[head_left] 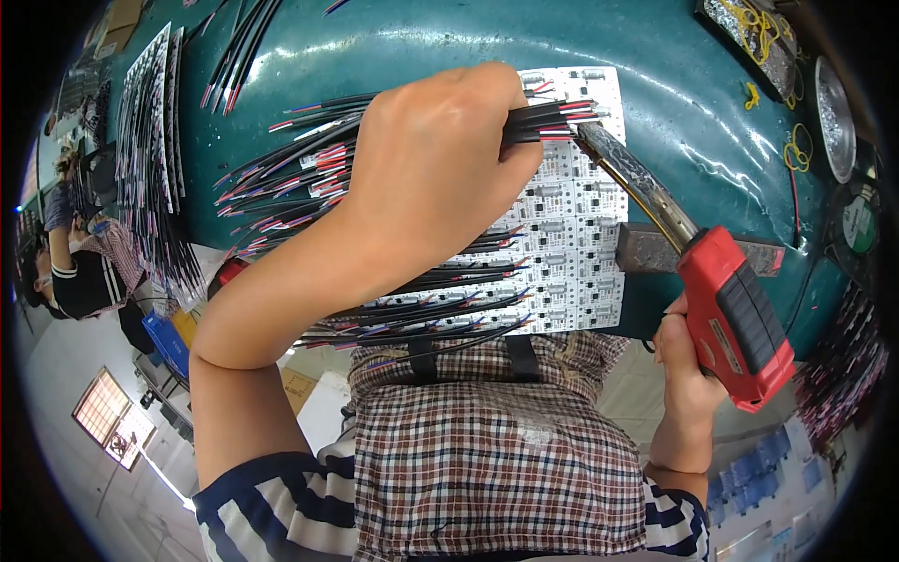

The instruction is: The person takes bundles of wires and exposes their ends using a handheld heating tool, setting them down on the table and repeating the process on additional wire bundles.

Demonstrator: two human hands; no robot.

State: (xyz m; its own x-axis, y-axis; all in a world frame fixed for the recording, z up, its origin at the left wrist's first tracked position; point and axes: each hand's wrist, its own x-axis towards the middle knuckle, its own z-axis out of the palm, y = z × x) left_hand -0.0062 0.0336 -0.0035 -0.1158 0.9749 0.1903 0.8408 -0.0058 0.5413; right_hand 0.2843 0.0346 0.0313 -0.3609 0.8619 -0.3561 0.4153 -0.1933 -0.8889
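My left hand (440, 159) is closed round a bundle of black cables (543, 120), whose stripped red, white and black ends point right. The bundle lies over the top part of a white circuit board panel (599, 197) with rows of small components. In my right hand (691, 365) is a red and black soldering gun (735, 318). Its metal barrel slants up and left, and the tip meets or nearly meets the cable ends; contact cannot be made out. More black cables (431, 309) lie along the panel's left side, partly hidden under my left arm.
A dark metal block (651, 251) lies beside the panel. At the upper right are a tray (749, 42) with yellow bands, a round metal dish (833, 117) and a solder spool (857, 223). Wired panels (150, 122) stand at left, near another person (89, 272). Loose cables (243, 51) lie at the back.
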